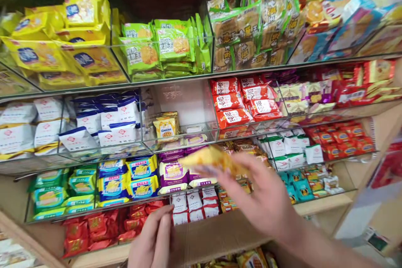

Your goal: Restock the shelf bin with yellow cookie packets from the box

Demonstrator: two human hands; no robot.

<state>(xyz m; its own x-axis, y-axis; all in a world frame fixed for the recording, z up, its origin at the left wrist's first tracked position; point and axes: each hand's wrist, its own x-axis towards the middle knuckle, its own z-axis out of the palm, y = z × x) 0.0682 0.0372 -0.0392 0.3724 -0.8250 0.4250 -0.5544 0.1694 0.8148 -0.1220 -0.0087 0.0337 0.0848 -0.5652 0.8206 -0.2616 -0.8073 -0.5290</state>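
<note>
In my right hand is a yellow cookie packet, pinched between thumb and fingers and blurred by motion. It is in front of the shelves, below a clear compartment where a small stack of yellow cookie packets stands on the left. Low in the view, my left hand has its fingers bent and closed at the left end of a brown cardboard box. Its grip is partly hidden. More yellow packets show inside the box at the bottom edge.
Tiered shelves with clear dividers hold yellow packs, green packs, red-and-white packs and white packs. Purple packs lie just behind the held packet. A wooden shelf edge runs along the lower right.
</note>
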